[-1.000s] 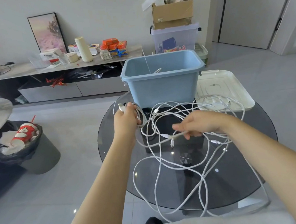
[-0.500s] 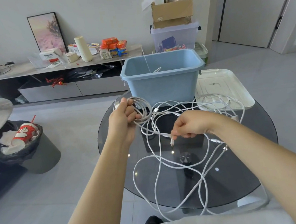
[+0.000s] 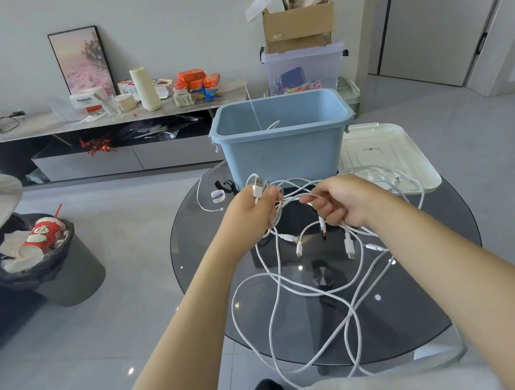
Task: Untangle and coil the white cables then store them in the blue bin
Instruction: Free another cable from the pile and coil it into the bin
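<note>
A tangle of white cables (image 3: pixel 310 287) lies in loops across the round glass table (image 3: pixel 419 298), some hanging over its near edge. My left hand (image 3: pixel 252 214) grips a small coil of cable, with a USB plug (image 3: pixel 258 185) sticking up above the fingers. Close beside it, my right hand (image 3: pixel 342 200) pinches a cable strand, and several plug ends dangle below it. The blue bin (image 3: pixel 283 147) stands open just behind both hands, a bit of white cable showing inside.
A white bin lid (image 3: pixel 388 152) lies on the table right of the bin. A thin white cord (image 3: pixel 201 200) and a small clip (image 3: pixel 217 196) lie left of the bin. A trash can (image 3: pixel 50 264) stands on the floor to the left.
Both hands rose and came together in front of the bin. The left hand turned so the USB plug points up; the right hand lifted its strand, pulling plug ends off the table.
</note>
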Tool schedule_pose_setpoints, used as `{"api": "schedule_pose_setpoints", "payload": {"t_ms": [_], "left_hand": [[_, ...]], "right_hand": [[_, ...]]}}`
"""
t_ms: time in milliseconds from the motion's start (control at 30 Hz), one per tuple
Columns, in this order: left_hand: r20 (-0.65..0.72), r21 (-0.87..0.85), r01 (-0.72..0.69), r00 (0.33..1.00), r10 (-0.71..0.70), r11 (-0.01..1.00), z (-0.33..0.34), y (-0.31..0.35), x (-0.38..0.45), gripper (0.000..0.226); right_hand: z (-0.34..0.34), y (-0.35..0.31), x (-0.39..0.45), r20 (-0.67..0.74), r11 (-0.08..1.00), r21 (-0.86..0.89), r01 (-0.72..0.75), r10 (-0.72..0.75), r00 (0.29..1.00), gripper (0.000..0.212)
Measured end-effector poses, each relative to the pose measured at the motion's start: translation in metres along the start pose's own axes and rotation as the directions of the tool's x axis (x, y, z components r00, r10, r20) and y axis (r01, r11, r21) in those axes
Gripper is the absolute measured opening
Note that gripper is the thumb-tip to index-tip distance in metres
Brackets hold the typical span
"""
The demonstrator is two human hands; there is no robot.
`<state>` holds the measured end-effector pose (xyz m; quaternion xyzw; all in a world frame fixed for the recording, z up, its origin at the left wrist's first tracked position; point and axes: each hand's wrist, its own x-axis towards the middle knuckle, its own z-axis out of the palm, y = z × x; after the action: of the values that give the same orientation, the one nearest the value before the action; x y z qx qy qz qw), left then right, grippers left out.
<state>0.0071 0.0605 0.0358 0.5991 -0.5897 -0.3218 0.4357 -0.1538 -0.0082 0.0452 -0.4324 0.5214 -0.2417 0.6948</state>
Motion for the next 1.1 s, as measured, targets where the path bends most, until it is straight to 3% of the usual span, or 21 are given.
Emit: {"api": "schedule_pose_setpoints", "payload": {"t_ms": [67, 167, 267, 400, 600, 733, 833, 933, 1033, 1100], "left_hand": [[-0.088, 0.015, 0.016, 0.996, -0.015, 1.000, 0.005, -0.001, 0.001, 0.038], [-0.110, -0.073, 0.061, 0.992, -0.069, 0.996, 0.008, 0.002, 0.003, 0.033], [-0.022, -0.227, 0.108, 0.993, -0.116, 0.968, 0.009, 0.006, 0.004, 0.030], [0.127, -0.321, 0.142, 0.986, -0.106, 0.936, 0.006, 0.010, -0.002, 0.032], [0.219, -0.303, 0.221, 0.963, -0.157, 0.927, 0.006, 0.010, -0.003, 0.028], [0.312, -0.606, 0.379, 0.922, -0.229, 0.700, 0.002, 0.006, -0.001, 0.029], [0.389, -0.645, 0.454, 0.887, -0.248, 0.614, -0.005, 0.006, 0.001, 0.028], [0.452, -0.635, 0.452, 0.875, -0.174, 0.627, -0.009, 0.006, 0.000, 0.022], [0.508, -0.607, 0.437, 0.856, -0.098, 0.664, -0.009, 0.007, 0.000, 0.014], [0.531, -0.568, 0.431, 0.843, -0.088, 0.701, -0.010, 0.010, -0.001, 0.018]], "right_hand": [[0.008, -0.002, -0.009, 0.066, 0.985, 0.171, -0.001, -0.011, 0.998, 0.026], [0.021, 0.003, -0.017, 0.044, 0.992, 0.097, 0.084, -0.089, 0.995, 0.013], [0.025, 0.008, -0.016, -0.094, 0.985, -0.023, 0.170, -0.172, 0.981, 0.007], [0.026, 0.007, -0.020, -0.135, 0.954, -0.116, 0.276, -0.290, 0.947, 0.007], [0.030, 0.011, -0.021, -0.194, 0.930, -0.111, 0.351, -0.367, 0.910, 0.019], [0.027, 0.011, -0.024, -0.176, 0.872, -0.265, 0.412, -0.464, 0.868, 0.024], [0.019, 0.010, -0.019, -0.053, 0.723, -0.474, 0.503, -0.594, 0.803, 0.030], [0.017, 0.013, -0.017, 0.228, 0.757, -0.373, 0.536, -0.486, 0.844, 0.050], [0.017, 0.016, -0.017, 0.253, 0.762, -0.368, 0.532, -0.469, 0.846, 0.065], [0.015, 0.017, -0.017, 0.248, 0.719, -0.429, 0.546, -0.488, 0.837, 0.057]]}}
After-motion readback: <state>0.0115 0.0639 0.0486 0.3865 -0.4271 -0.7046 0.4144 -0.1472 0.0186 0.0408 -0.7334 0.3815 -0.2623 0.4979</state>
